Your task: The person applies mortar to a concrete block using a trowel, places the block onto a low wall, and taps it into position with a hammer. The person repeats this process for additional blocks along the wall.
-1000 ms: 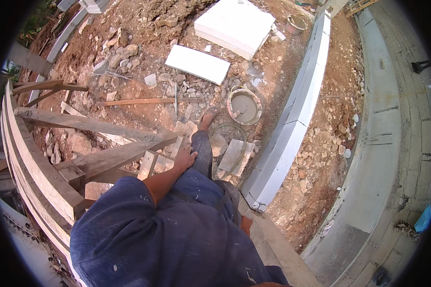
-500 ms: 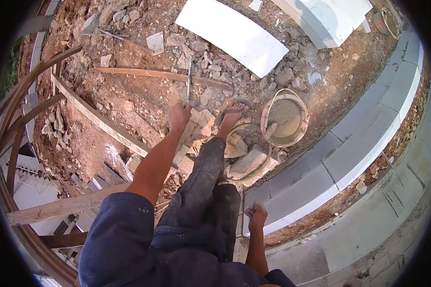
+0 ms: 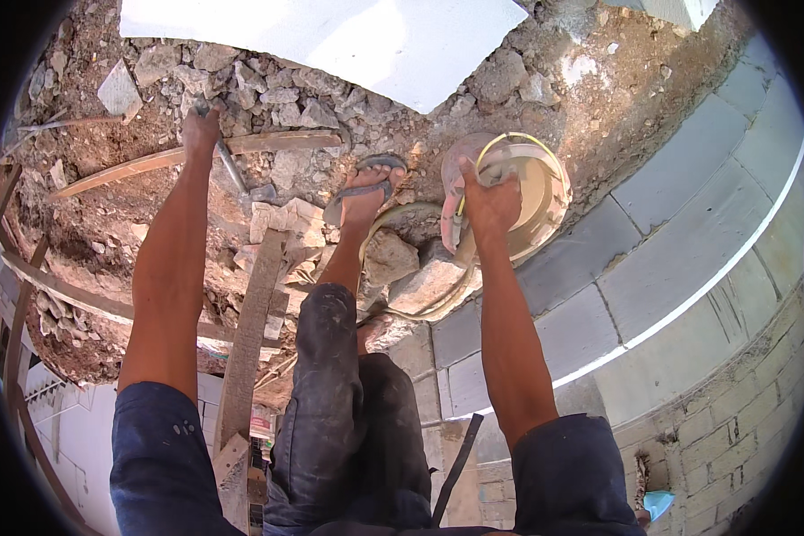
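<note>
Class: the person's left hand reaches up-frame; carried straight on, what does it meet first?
The left hand grips a hammer handle; beyond it lie grey rubble stones, then probably the white slab, though depth is unclear.

Both arms are reaching straight down and forward, well apart; the left hand [image 3: 200,132] is closing in a grip, the right hand [image 3: 489,202] is clutching too

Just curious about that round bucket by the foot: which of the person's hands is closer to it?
Right. The right hand rests on the bucket rim; the left hand grips a hammer away beyond the foot.
</note>
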